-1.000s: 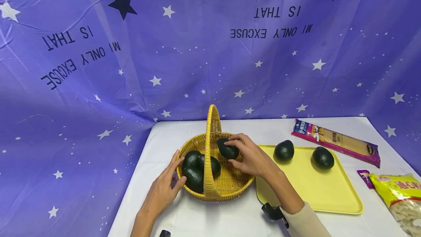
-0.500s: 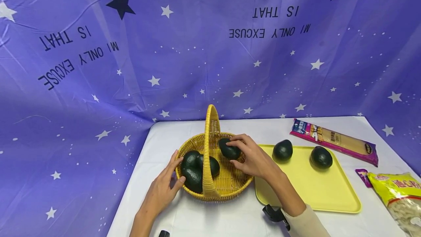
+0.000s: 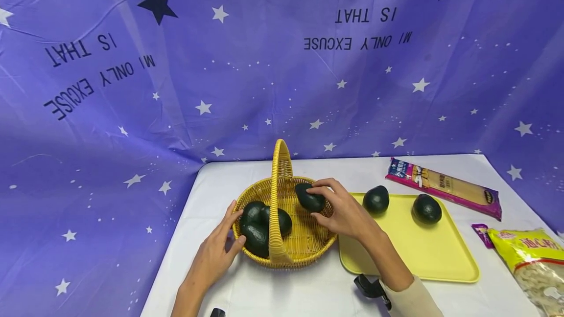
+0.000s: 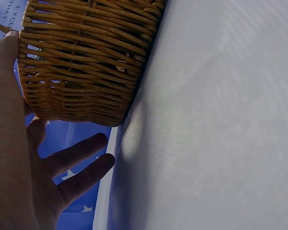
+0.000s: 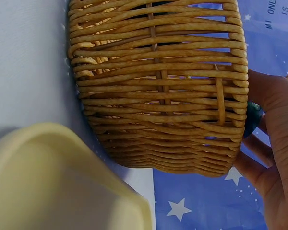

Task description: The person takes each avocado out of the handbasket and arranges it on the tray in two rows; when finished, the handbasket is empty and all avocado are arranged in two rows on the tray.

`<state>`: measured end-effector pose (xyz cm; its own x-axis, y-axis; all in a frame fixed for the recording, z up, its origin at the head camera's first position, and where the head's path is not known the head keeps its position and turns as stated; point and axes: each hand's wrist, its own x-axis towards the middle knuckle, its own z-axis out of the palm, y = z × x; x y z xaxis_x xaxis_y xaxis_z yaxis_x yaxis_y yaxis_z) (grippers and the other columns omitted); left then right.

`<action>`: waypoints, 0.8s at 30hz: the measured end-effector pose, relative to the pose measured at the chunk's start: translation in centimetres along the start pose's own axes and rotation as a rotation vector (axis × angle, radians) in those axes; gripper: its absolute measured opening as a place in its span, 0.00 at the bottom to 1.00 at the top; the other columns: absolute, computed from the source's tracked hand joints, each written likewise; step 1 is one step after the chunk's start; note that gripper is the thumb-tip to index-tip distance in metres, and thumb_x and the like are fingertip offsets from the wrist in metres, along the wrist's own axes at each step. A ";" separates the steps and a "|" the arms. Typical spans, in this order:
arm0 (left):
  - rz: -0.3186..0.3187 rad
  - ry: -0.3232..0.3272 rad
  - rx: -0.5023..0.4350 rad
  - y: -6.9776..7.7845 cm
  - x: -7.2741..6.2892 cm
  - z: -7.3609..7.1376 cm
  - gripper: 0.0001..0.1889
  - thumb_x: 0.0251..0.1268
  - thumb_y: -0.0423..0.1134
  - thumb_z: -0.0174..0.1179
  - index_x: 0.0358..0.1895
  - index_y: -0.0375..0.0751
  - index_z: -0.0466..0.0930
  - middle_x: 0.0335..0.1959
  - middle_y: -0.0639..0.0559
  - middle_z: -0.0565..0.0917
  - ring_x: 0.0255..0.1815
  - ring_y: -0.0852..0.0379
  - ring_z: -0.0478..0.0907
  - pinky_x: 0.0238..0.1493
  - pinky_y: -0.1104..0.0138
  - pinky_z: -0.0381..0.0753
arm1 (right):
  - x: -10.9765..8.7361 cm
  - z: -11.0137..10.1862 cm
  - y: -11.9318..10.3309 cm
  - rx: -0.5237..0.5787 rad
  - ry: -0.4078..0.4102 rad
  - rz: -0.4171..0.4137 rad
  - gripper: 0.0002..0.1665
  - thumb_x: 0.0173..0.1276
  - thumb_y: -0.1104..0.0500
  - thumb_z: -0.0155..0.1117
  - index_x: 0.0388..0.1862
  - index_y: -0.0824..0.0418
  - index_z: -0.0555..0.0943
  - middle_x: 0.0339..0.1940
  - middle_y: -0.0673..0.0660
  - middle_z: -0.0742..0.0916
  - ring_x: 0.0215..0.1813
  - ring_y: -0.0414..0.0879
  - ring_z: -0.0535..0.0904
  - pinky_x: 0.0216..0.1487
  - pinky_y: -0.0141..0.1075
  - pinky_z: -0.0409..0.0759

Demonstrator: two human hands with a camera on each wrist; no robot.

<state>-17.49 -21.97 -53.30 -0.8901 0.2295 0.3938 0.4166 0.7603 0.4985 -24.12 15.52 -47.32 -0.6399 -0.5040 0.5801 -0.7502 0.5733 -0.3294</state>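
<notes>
A yellow wicker basket (image 3: 307, 245) with a tall arched handle (image 3: 275, 185) stands on the table. On its left side lie several dark green avocados (image 3: 256, 239). My left hand (image 3: 213, 253) rests at the basket's left rim; in the left wrist view its thumb touches the rim, and two fingers stretch out past the wicker (image 4: 91, 62). Over the basket's right side, my right hand (image 3: 343, 212) holds another avocado (image 3: 310, 198) between thumb and fingers. The right wrist view shows only a sliver of that avocado (image 5: 252, 118) behind the rim.
Right of the basket lies a yellow tray (image 3: 414, 253) with two avocados (image 3: 376, 200) at its far side. Behind it is a long purple-edged noodle packet (image 3: 445, 187). A yellow-topped food bag (image 3: 528, 253) lies at the table's right edge. A purple star-printed cloth hangs behind.
My right hand and its avocado have shifted slightly rightward within the basket. The left hand has stayed at the rim, while the whole head view has drifted a little.
</notes>
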 end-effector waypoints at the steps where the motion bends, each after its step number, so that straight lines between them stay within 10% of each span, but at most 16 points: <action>1: -0.001 0.000 -0.001 0.0 0.0 0.0 0.35 0.79 0.50 0.63 0.85 0.57 0.65 0.88 0.59 0.59 0.40 0.65 0.77 0.42 0.61 0.79 | 0.0 0.0 0.0 0.000 0.004 -0.001 0.35 0.60 0.57 0.84 0.67 0.53 0.83 0.68 0.56 0.80 0.67 0.52 0.80 0.58 0.44 0.87; 24: 0.005 0.001 0.002 -0.3 0.1 0.1 0.35 0.79 0.49 0.64 0.84 0.56 0.65 0.89 0.60 0.57 0.39 0.70 0.73 0.41 0.63 0.78 | -0.9 -1.5 0.3 0.000 0.066 0.013 0.37 0.58 0.60 0.85 0.68 0.56 0.83 0.67 0.58 0.80 0.67 0.53 0.80 0.56 0.46 0.86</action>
<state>-17.72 -22.14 -53.46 -0.8878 0.2325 0.3972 0.4206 0.7603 0.4950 -23.55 17.16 -46.81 -0.6371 -0.4527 0.6238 -0.7420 0.5794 -0.3374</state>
